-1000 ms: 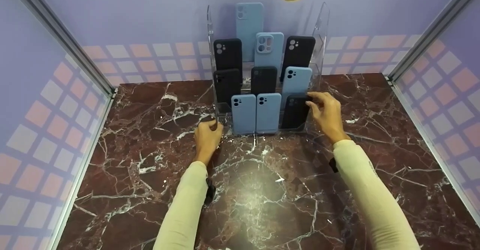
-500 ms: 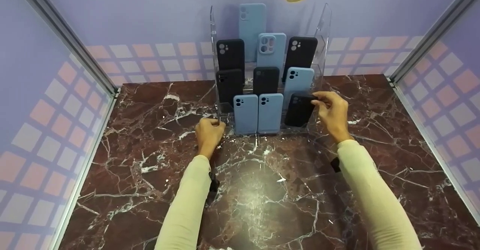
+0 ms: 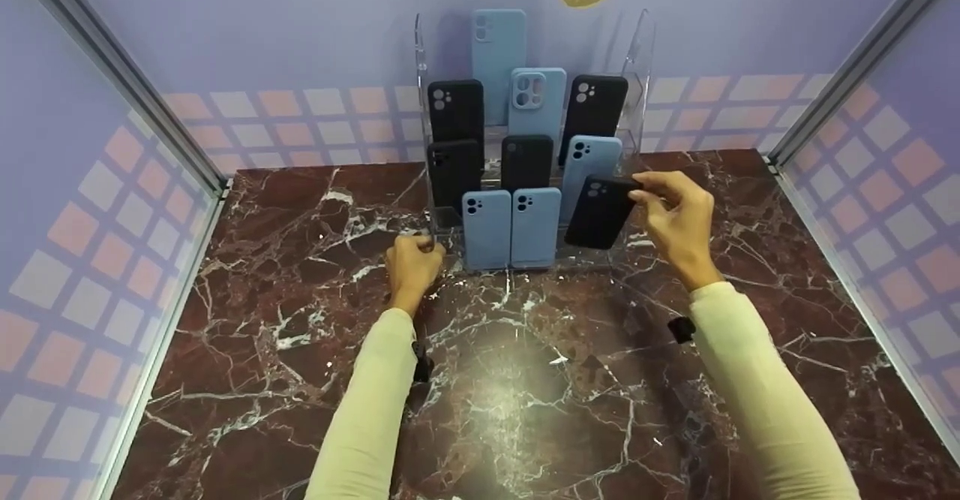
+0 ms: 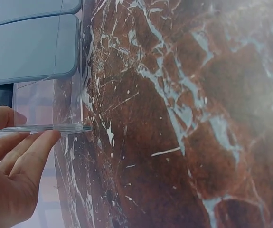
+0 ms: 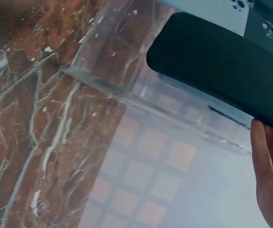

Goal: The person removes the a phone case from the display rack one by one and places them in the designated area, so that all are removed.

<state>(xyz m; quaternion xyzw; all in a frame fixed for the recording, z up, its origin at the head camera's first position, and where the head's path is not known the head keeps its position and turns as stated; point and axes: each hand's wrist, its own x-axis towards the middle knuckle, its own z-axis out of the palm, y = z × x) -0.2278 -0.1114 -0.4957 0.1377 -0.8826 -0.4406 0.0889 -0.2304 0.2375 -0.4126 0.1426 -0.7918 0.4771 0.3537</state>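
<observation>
1. Walls (image 3: 300,49), lilac and checked, rise on three sides.
2. Surface (image 3: 495,380), dark red and veined, carries a clear rack (image 3: 419,49) of phone cases (image 3: 535,230).
3. Left grip (image 3: 414,263) pinches the rack's left panel; right grip (image 3: 679,218), the nearer, pinches a black case (image 3: 601,213) by its upper right corner.
4. Black case, at the rack's right front, slants down-left from that grip, long axis tilted.

We see the front black phone case (image 3: 602,212) raised, tilted from upright — the right hand (image 3: 679,218) risen with it.
</observation>
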